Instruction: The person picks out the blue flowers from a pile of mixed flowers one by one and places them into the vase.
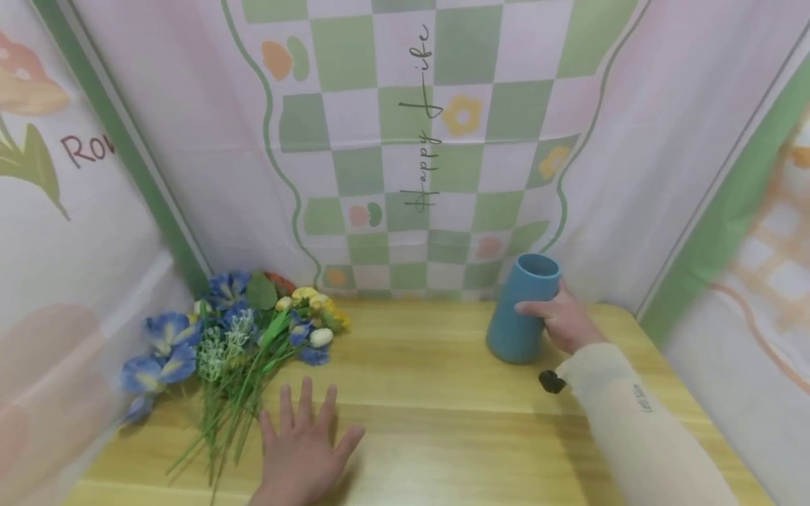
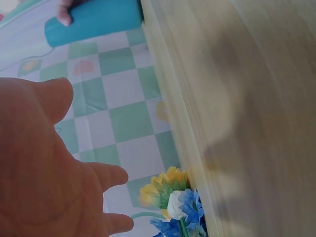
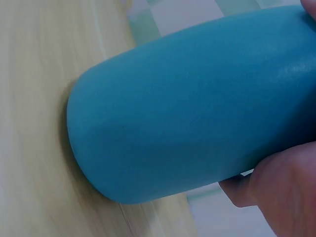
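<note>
A blue vase (image 1: 515, 320) with an open top stands on the right part of the wooden table. My right hand (image 1: 566, 316) grips it from the right side, the thumb across its front. In the right wrist view the vase (image 3: 182, 108) fills most of the picture and its base meets the tabletop. My left hand (image 1: 304, 450) is held with fingers spread over the front of the table, holding nothing. Just beyond and left of it lies a bunch of artificial flowers (image 1: 253, 330), blue, yellow and white blooms with green stems. Some blooms (image 2: 173, 197) show in the left wrist view.
The wooden table (image 1: 418, 393) ends at the back against a green-and-white checked curtain (image 1: 411, 169). Printed fabric hangs at the left and right sides too. A small black object (image 1: 552, 381) sits by the right sleeve's cuff.
</note>
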Demonstrator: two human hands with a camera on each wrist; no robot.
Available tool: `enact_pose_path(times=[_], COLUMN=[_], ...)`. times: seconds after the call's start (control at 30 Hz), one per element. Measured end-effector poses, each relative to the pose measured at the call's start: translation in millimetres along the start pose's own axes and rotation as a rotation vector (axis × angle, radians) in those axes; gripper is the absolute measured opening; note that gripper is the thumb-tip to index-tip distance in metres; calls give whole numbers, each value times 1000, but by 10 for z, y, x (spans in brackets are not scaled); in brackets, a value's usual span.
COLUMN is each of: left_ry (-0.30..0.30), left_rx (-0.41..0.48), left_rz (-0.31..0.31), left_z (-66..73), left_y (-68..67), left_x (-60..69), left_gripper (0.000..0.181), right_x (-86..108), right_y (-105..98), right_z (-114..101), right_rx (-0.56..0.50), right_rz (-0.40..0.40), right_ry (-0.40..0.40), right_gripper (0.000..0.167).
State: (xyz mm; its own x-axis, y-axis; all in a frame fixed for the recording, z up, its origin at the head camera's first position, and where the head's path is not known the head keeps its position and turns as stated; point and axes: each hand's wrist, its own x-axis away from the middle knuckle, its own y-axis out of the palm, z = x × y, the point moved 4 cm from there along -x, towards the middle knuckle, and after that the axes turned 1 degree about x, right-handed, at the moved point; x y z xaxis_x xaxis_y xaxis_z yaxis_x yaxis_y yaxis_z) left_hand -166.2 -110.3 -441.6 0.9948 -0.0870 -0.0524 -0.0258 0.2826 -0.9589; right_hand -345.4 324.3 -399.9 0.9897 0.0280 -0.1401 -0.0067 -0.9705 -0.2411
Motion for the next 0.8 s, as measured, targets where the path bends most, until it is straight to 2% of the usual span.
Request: enact_pose_path(times=[0.3, 0.43, 0.5, 0.67, 0.8], left_ry=[-6, -9, -9, -14, -12], left_rx=[-1, -3, -5, 3, -8], left_rz=[-12, -13, -13, -22, -34], left_z=[-11, -24, -27, -22, -21], left_y=[30, 51, 57, 42, 17], left_x=[-4, -12, -16, -18, -16], left_gripper=[82, 83, 83, 82, 84], right_x=[110, 143, 168, 237, 317], right_y=[536, 756, 853, 1022, 1112], right_z=[-136, -185, -206, -244, -285], right_rx=[52, 10, -43, -114, -107], right_rz=[-149, -222, -260, -323, -372], right_ry=[-37, -79, -95, -111, -112], right_gripper=[100, 95, 93, 91, 89])
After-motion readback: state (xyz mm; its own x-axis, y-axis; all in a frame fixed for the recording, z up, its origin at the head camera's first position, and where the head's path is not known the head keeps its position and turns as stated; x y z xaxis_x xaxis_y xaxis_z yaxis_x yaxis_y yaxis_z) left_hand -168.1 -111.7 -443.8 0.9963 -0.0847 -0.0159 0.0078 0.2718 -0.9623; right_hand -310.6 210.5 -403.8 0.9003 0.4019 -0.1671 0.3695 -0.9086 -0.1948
